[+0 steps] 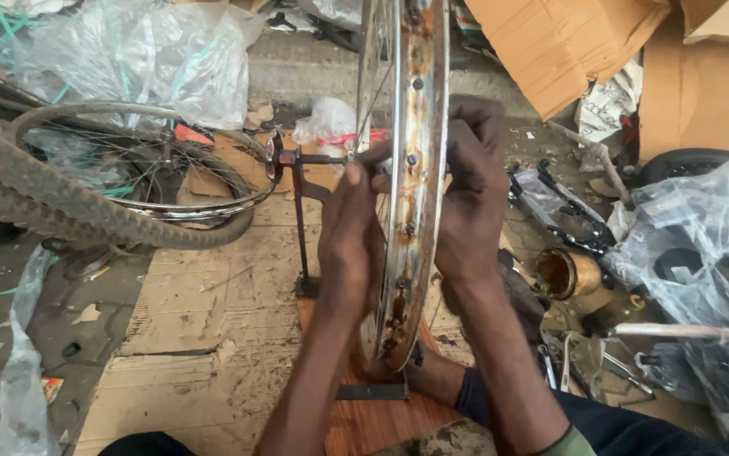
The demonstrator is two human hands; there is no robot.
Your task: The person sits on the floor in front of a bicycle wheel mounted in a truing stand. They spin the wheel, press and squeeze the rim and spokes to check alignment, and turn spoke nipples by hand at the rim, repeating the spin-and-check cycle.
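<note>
We have a bare bicycle rim (415, 169) standing upright in a metal truing stand (301, 219) on the wooden board (212, 287). It is rusty inside and has no tyre on it. Our left hand (349, 245) is curled around the spokes (374, 93) on one side. Our right hand (470, 194) is closed on the rim's other side, fingers pinching near a spoke end. We think the spoke work is only partway done. Another wheel with a knobby tyre (86, 211) lies nearby.
</note>
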